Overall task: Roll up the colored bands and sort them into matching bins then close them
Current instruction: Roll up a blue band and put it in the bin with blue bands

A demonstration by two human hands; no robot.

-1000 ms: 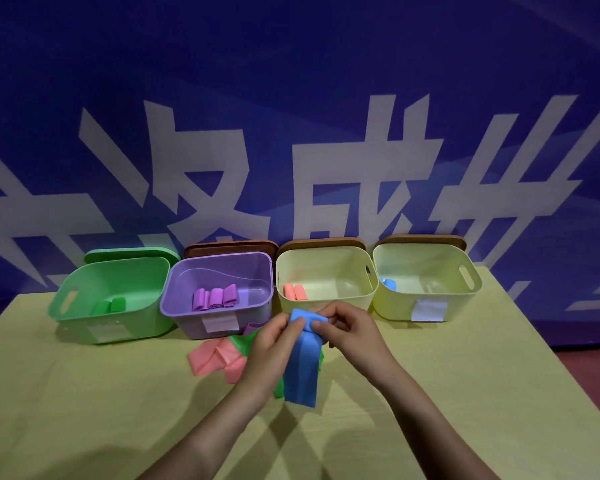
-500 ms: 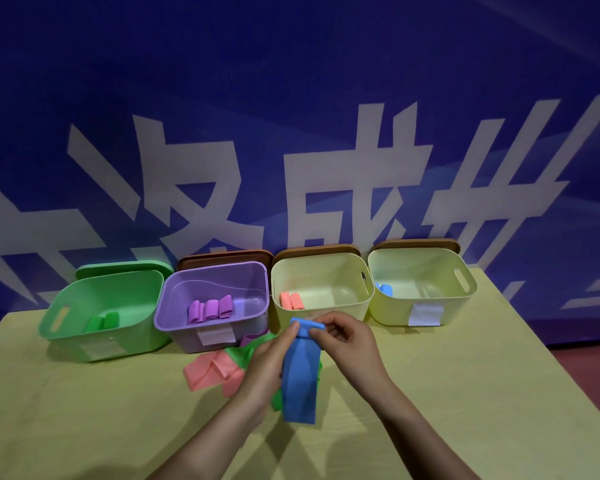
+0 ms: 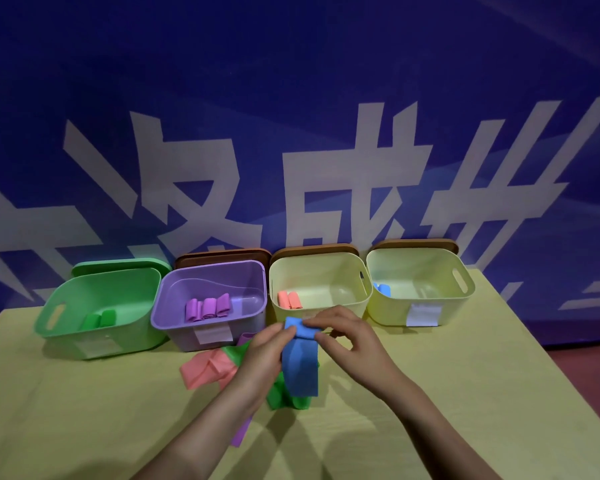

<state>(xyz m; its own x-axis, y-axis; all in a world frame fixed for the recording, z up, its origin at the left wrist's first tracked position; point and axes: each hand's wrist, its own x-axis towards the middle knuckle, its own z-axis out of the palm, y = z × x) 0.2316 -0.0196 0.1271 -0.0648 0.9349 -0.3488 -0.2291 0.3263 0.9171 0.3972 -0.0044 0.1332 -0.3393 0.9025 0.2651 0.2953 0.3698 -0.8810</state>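
Four open bins stand in a row at the back of the tabletop [image 3: 465, 427]: a green bin [image 3: 84, 327] with two green rolls [image 3: 99, 318], a purple bin [image 3: 174, 317] with three purple rolls [image 3: 207, 308], a middle yellow bin [image 3: 340, 271] with two pink rolls [image 3: 290, 299], and a right yellow bin [image 3: 430, 310] showing one blue roll [image 3: 383, 289]. Each bin's lid leans behind it — one green lid [image 3: 118, 266], three brown lids [image 3: 222, 256]. White labels on the bin fronts are too blurred to read.

The left hand [image 3: 264, 355] and right hand [image 3: 347, 341] pinch the rolled top of the blue band [image 3: 300, 368], whose tail hangs toward the tabletop. Beneath lie loose bands (pink band [image 3: 205, 370], green band [image 3: 284, 396], purple band [image 3: 241, 434]).
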